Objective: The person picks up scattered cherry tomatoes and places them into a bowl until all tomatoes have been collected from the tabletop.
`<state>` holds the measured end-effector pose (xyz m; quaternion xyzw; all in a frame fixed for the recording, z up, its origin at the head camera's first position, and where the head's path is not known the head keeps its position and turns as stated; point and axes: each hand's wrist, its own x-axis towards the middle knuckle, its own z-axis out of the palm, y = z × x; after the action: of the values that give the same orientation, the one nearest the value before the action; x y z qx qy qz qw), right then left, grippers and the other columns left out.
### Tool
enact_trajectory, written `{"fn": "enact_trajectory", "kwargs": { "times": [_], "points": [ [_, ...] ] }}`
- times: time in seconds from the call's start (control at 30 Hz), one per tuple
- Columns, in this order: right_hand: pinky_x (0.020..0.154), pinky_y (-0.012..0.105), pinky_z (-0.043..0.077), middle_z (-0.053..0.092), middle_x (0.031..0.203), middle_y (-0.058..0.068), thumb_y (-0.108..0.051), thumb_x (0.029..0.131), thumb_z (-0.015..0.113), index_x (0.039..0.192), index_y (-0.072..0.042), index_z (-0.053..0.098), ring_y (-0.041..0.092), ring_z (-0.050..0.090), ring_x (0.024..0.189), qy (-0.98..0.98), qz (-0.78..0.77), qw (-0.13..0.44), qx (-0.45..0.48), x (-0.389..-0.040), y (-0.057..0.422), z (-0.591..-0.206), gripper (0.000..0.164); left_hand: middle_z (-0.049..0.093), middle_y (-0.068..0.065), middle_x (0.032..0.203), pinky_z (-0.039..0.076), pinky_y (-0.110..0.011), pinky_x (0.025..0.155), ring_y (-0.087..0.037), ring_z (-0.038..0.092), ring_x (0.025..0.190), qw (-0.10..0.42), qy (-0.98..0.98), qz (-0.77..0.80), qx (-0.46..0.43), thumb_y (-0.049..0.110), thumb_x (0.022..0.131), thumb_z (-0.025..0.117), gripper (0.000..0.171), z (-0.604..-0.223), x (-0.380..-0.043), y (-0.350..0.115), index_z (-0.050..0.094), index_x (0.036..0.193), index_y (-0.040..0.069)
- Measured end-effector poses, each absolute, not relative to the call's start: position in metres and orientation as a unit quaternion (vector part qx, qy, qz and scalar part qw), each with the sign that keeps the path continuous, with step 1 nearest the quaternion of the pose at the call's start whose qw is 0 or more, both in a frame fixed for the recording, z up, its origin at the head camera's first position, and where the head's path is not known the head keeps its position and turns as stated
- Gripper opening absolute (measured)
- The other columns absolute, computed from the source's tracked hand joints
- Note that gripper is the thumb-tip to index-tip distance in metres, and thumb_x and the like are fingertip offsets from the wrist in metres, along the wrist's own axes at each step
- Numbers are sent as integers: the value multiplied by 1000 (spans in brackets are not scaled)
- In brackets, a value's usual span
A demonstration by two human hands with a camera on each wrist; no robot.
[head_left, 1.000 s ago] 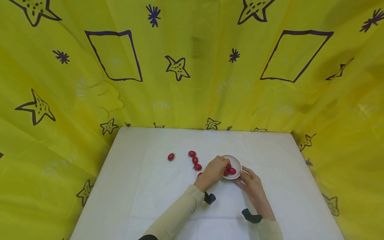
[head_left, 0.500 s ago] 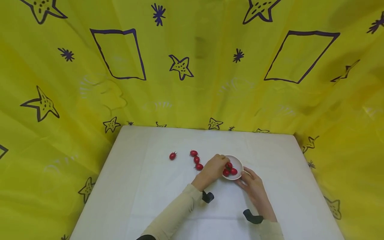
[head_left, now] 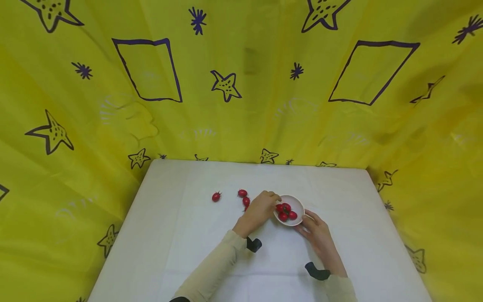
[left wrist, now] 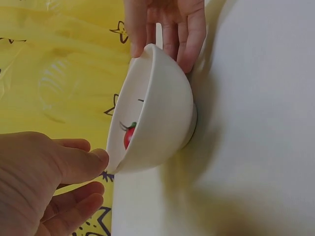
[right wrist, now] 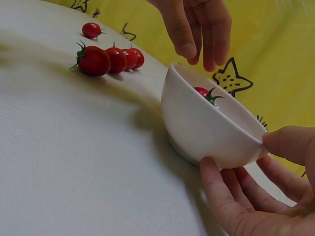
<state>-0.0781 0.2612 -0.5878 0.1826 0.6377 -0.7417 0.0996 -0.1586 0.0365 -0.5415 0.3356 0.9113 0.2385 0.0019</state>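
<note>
A white bowl (head_left: 296, 204) stands on the white table, with several red cherry tomatoes (head_left: 286, 207) gathered in its left part. My right hand (head_left: 318, 235) holds the bowl from the right; in the right wrist view its thumb lies on the rim and its fingers are under the side. My left hand (head_left: 259, 209) is at the bowl's left rim, with nothing between its fingers. The left wrist view shows the left thumb (left wrist: 88, 164) beside the rim, fingers loosely bent. One green-stemmed cherry tomato (right wrist: 203, 92) shows inside the bowl from the right wrist.
Left of the bowl, a row of cherry tomatoes (right wrist: 93, 61) lies on the white tablecloth (head_left: 181, 235), partly hidden by the left hand in the head view. A single cherry tomato (head_left: 216, 196) lies farther left. Behind hangs a yellow curtain (head_left: 249, 126) with drawn stars.
My left hand has drawn back leftward from inside the bowl to its rim, leaving another cherry tomato in view there. The right hand and the bowl have stayed in place.
</note>
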Motion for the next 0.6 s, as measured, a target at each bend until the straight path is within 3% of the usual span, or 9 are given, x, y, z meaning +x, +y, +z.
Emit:
{"fn": "enact_trajectory", "kwargs": {
  "times": [0.37,0.6],
  "points": [
    [108,39,50,28,167,25,-14,111,49,162,1,25,8,65,114,639,-738,108,187,-80,262,-587,58,71,-4,131,54,-32,108,-22,64,121,12,924,252,287,9,99,70,30,-541,-172,5,69,128,13],
    [103,36,56,38,160,22,-13,110,51,160,2,29,3,68,105,638,-739,98,193,-81,261,-588,57,70,-7,131,53,-36,110,-24,63,121,30,935,256,243,8,100,69,29,-541,-183,-18,69,129,11]
  ]
}}
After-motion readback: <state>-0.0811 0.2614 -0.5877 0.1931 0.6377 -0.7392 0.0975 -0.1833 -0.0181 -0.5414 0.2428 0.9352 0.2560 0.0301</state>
